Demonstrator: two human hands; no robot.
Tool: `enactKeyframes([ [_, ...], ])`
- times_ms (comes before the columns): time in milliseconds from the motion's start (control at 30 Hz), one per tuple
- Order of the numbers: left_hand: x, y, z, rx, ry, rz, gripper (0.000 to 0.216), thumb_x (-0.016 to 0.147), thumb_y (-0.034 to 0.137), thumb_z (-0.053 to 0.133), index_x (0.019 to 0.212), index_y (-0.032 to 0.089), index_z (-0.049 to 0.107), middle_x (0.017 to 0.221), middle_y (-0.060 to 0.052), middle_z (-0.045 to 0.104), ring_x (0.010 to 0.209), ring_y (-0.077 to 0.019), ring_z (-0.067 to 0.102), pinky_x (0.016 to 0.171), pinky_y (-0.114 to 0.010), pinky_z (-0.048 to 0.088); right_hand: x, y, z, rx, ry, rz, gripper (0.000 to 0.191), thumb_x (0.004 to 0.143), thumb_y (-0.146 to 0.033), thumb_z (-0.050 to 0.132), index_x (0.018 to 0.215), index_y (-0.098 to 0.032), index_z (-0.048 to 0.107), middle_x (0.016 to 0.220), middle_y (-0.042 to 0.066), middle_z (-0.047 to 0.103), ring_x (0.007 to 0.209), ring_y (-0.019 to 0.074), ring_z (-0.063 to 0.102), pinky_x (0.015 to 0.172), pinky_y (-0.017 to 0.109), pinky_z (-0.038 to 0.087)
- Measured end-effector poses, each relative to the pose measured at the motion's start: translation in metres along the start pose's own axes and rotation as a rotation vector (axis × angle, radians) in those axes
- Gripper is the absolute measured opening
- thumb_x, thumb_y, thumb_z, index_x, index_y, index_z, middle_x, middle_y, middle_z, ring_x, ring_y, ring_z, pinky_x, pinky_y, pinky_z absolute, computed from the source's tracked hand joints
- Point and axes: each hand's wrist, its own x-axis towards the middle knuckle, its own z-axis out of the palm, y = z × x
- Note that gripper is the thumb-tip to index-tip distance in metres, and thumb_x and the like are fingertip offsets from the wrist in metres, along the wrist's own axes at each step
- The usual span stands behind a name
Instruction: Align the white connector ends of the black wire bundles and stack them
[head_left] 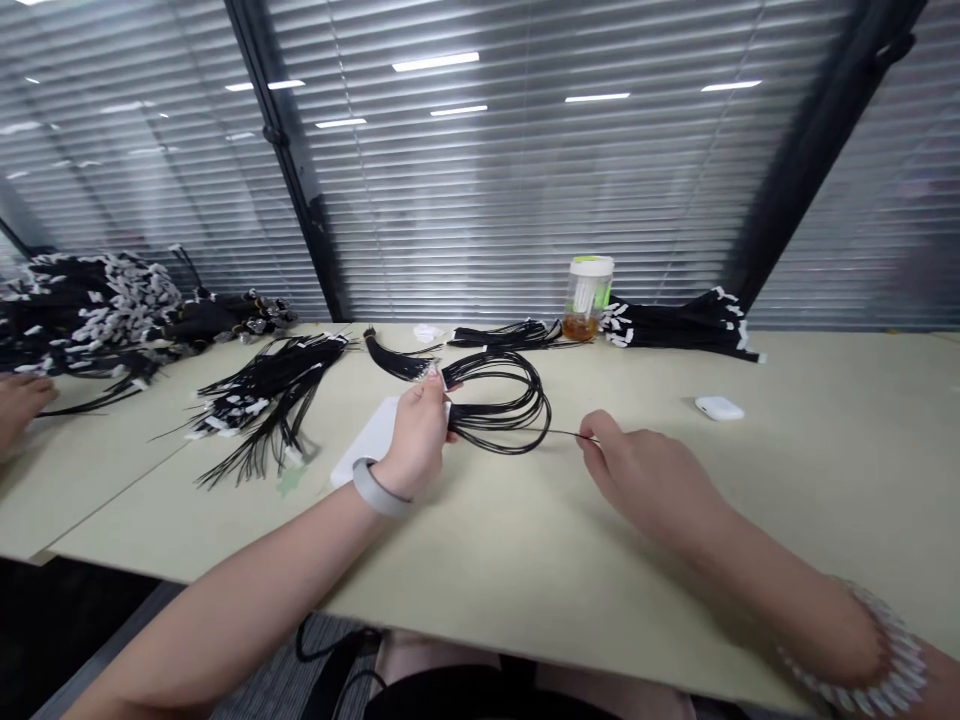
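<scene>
My left hand [418, 432], with a grey band on the wrist, is closed around a coiled bundle of thin black cables [504, 402], gripping it where the loops meet. The coil stands just above the pale table [525, 560]. My right hand [637, 470] pinches the loose end of one black cable that runs out of the coil to the right. A white flat sheet [367, 440] lies under my left hand.
Loose black cables with white tags [262, 395] lie left of the coil. More tagged bundles [682, 325] and a clear jar with a white lid [587, 297] sit at the back. A white earbud case [718, 407] lies right. Another person's hand [19, 405] rests at far left.
</scene>
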Motion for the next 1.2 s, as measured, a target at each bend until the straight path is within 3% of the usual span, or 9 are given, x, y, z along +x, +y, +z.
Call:
enactKeyframes([
  [67,0.000,0.000,0.000,-0.003,0.015,0.010,0.044,0.076,0.058,0.043,0.064,0.016,0.047,0.052,0.005,0.036,0.041,-0.0072,0.037,0.033,-0.018,0.032,0.002,0.003,0.000,0.035,-0.009,0.035,0.015,0.085,-0.021,0.035,0.086,-0.019,0.049,0.052,0.003,0.057,0.046,0.0188,0.051,0.041,0.024,0.020],
  [167,0.000,0.000,-0.002,-0.004,0.016,0.008,0.045,0.076,0.059,0.042,0.069,0.015,0.050,0.055,0.004,0.039,0.043,-0.0076,0.039,0.036,-0.018,0.034,0.003,0.007,-0.002,0.403,0.086,0.035,0.014,0.085,-0.025,0.039,0.090,-0.020,0.051,0.071,0.005,0.064,0.061,0.0190,0.059,0.045,0.026,0.037],
  [300,0.001,0.000,-0.004,0.000,0.034,-0.025,0.043,0.077,0.057,0.043,0.075,0.015,0.051,0.056,0.004,0.040,0.047,-0.0083,0.041,0.041,-0.019,0.037,0.000,0.006,-0.006,1.109,0.331,-0.033,0.021,0.082,-0.029,0.051,0.101,-0.023,0.055,0.114,0.005,0.057,0.101,0.0190,0.056,0.081,0.033,0.048],
  [467,0.000,0.002,-0.002,0.000,0.025,-0.032,0.044,0.077,0.059,0.040,0.075,0.016,0.050,0.058,0.003,0.041,0.049,-0.0093,0.043,0.043,-0.021,0.039,-0.008,0.000,-0.005,1.526,0.304,-0.073,0.015,0.083,-0.030,0.051,0.095,-0.026,0.060,0.080,0.002,0.063,0.081,0.0173,0.061,0.081,0.040,0.050],
  [567,-0.001,0.002,-0.001,0.021,0.010,-0.002,0.043,0.078,0.058,0.040,0.067,0.017,0.046,0.054,0.005,0.036,0.044,-0.0085,0.039,0.039,-0.020,0.035,-0.011,-0.001,-0.007,1.607,0.207,-0.218,0.031,0.087,-0.027,0.047,0.117,-0.033,0.047,0.062,-0.003,0.057,0.065,0.0143,0.059,0.077,0.042,0.050],
  [733,-0.006,0.002,0.000,0.213,-0.011,0.193,0.044,0.082,0.053,0.038,0.055,0.017,0.037,0.047,0.005,0.030,0.042,-0.0069,0.029,0.038,-0.019,0.027,-0.013,-0.005,-0.018,1.692,0.181,-0.309,0.063,0.088,-0.020,0.045,0.136,-0.037,0.009,0.062,-0.005,0.057,0.060,0.0130,0.057,0.077,0.042,0.049],
  [867,-0.013,0.007,0.000,0.352,-0.066,0.300,0.044,0.085,0.048,0.035,0.054,0.017,0.034,0.049,0.004,0.033,0.046,-0.0077,0.030,0.042,-0.019,0.027,-0.013,-0.008,-0.022,1.813,0.151,-0.271,0.030,0.087,-0.021,0.047,0.114,-0.032,0.044,0.062,-0.005,0.055,0.059,0.0104,0.056,0.075,0.038,0.050],
  [967,-0.019,0.010,0.001,0.433,-0.104,0.379,0.042,0.086,0.043,0.035,0.054,0.017,0.034,0.050,0.004,0.033,0.048,-0.0080,0.031,0.044,-0.020,0.027,-0.011,-0.009,-0.021,1.903,0.138,-0.174,0.005,0.085,-0.024,0.050,0.085,-0.025,0.055,0.067,-0.003,0.054,0.061,0.0079,0.053,0.072,0.033,0.051],
  [1200,-0.033,0.010,0.003,0.510,-0.280,0.460,0.040,0.088,0.038,0.035,0.054,0.017,0.034,0.049,0.004,0.035,0.048,-0.0080,0.033,0.047,-0.021,0.027,-0.008,-0.005,-0.012,1.576,0.110,0.077,0.019,0.082,-0.036,0.052,0.094,-0.023,0.059,0.062,-0.002,0.053,0.057,0.0077,0.051,0.056,0.021,0.046],
])
